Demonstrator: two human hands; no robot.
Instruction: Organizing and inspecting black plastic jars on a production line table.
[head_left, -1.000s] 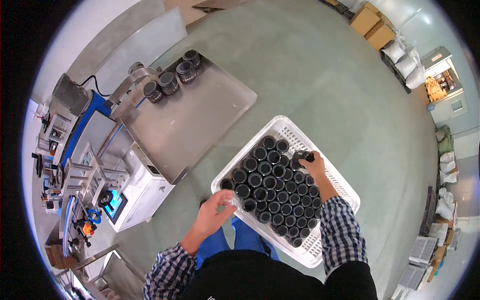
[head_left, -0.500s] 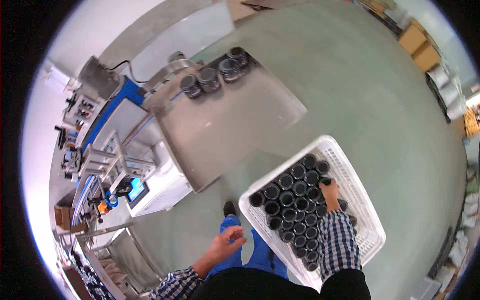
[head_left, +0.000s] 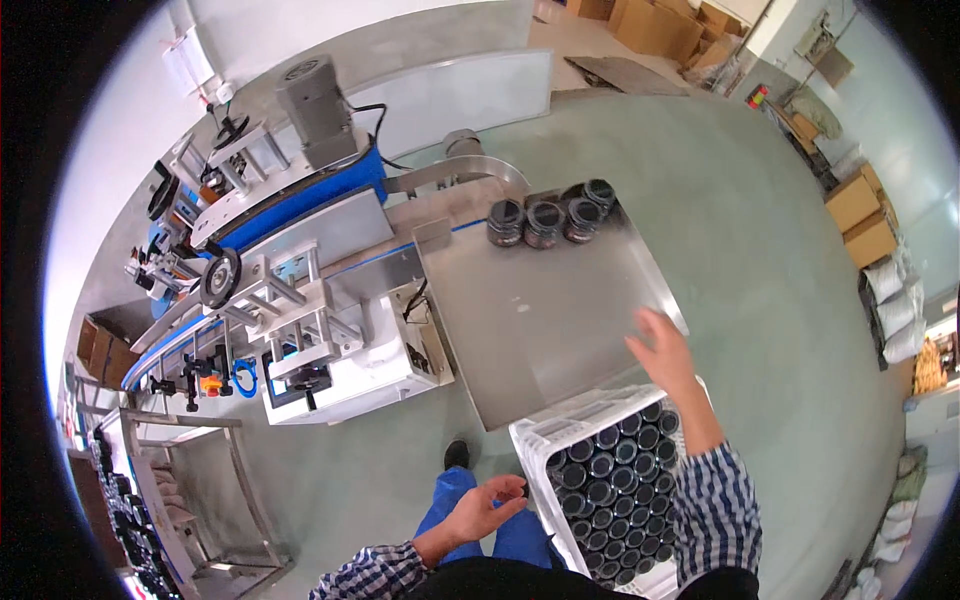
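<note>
My right hand hangs above the front right of the steel tray, fingers apart and holding nothing. Several dark-lidded jars stand bunched along the tray’s far edge. Below the tray, a white plastic crate is packed with many similar jars, partly covered by my right forearm. My left hand is low at the crate’s left side, fingers loosely curved and apart, with nothing visible in them.
A machine with blue belt, motor and handwheels stands left of the tray. A steel-framed stand holding dark items is at lower left. Cardboard boxes and white sacks line the right side; a white panel lies behind.
My right hand has left the jar in the crate area and is now empty over the tray, where another jar appears in the group. The view has swung toward the tray.
</note>
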